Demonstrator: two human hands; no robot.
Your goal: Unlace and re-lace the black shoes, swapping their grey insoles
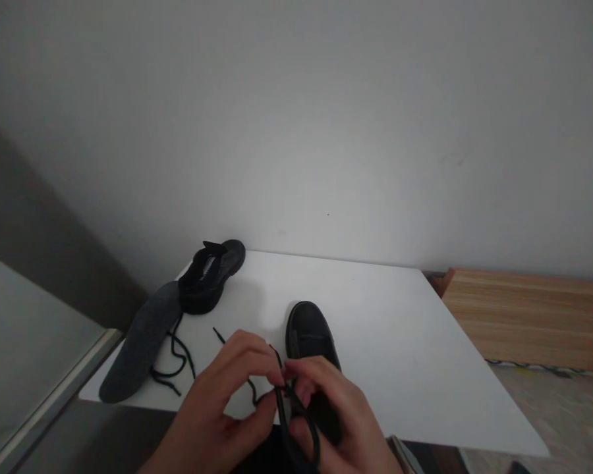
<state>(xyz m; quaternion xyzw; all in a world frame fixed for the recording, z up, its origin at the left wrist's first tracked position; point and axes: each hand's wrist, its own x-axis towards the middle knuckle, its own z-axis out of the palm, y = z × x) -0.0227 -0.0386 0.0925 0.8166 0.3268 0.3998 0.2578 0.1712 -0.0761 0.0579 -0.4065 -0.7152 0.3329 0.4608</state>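
Note:
A black shoe (310,329) lies at the table's near edge, its toe pointing away from me; my hands hide much of its rear part. Over it, my left hand (237,395) pinches a black shoelace (282,411) between thumb and fingers. Close beside it, my right hand (331,405) is closed on the same lace, which forms a loop between the two hands. One loose end of the lace trails out to the left, past my left hand. Exactly how the lace crosses at the fingertips is hard to make out.
On the left of the white table (375,316) rests another black shoe (205,280), with a dark grey insole (141,342) against its heel and a loose black lace (178,355) nearby. A wall stands behind. Wooden furniture (524,316) is at the right.

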